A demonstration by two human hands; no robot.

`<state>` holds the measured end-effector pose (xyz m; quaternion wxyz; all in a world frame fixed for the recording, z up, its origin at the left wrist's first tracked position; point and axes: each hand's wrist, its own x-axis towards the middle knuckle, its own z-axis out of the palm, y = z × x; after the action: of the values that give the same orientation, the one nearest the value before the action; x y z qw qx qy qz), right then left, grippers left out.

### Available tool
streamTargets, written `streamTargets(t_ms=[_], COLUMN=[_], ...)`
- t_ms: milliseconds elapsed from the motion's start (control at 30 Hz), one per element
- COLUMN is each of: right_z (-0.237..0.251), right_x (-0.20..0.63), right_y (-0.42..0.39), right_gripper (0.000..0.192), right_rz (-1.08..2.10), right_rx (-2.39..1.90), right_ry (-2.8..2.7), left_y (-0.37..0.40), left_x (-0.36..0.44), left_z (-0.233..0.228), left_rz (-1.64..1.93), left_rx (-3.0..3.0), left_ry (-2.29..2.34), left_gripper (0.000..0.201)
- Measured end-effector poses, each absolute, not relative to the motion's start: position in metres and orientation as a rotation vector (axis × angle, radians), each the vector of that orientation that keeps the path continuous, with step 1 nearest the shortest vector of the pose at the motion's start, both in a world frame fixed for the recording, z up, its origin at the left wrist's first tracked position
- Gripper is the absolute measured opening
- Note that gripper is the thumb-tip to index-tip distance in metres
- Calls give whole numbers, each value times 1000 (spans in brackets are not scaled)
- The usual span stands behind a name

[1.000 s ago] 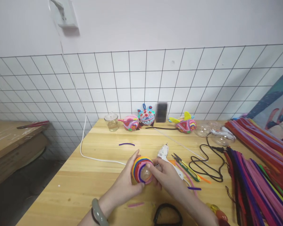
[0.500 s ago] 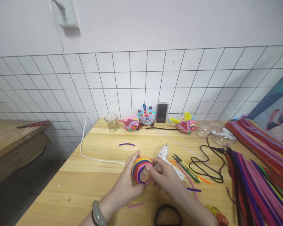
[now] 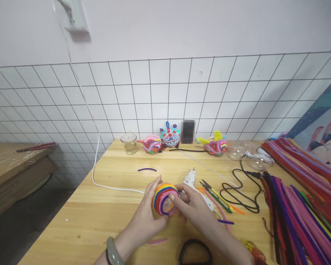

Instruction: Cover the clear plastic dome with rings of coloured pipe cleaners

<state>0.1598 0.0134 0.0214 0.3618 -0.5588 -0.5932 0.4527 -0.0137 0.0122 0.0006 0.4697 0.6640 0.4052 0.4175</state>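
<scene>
Between my two hands is a clear plastic ball wrapped in rainbow-coloured pipe cleaners [image 3: 165, 193], held just above the table. My left hand [image 3: 146, 213] cups its left side, with the thumb underneath. On its right side my right hand [image 3: 191, 202] grips the rim, thumb pressed against the purple and pink strands near the uncovered clear patch. A white hot glue gun [image 3: 189, 178] lies right behind my right hand. Beside that are thread snips [image 3: 209, 187] and a green-and-yellow cutter [image 3: 223, 204]. A short purple pipe cleaner piece [image 3: 225, 222] lies by my right wrist.
Finished pipe-cleaner fish [image 3: 216, 145] and a lidded glass cup [image 3: 129, 143] stand along the wall. Bundles of pipe cleaners [image 3: 300, 213] cover the right side. A black cord [image 3: 239, 195] loops near clear plastic balls [image 3: 257, 162]. A white cable [image 3: 113, 187] crosses the left.
The view has shifted slightly, so everything sits a little further left. Both hands keep the same hold on the wrapped ball.
</scene>
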Motion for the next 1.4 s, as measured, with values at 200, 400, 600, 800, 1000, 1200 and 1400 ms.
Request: streamTargets(t_ms=[200,400,600,800,1000,1200,1400], right_z=[22,23,26,23,21,22,22], right_x=[159,159,160,160,160,160,159], right_y=[12,13,13,13,14,13,13], right_gripper=[27,25,25,26,27,26,29], right_rz=[1139,1142,1148,1131,1151,1166,1231], right_rx=[-1468,-1479,-1479,-1484,-1470,-1476,-1430], right_ry=[-1535,-1537,-1528,-1512,-1518,-1514,-1468], left_y=[13,14,14,13,14,14,13], left_x=[-12,-14,-14,-13,-12,-13,-12], left_z=[-7,-7,-6,-5,-6,-6,-8], left_rz=[1054,1046,1041,1030,1058,1047,1032], left_rx=[1572,1634,1625,1610,1588,1586,1599], left_ry=[976,970,985,990,995,982,988], left_gripper=[90,89,91,92,92,93,92])
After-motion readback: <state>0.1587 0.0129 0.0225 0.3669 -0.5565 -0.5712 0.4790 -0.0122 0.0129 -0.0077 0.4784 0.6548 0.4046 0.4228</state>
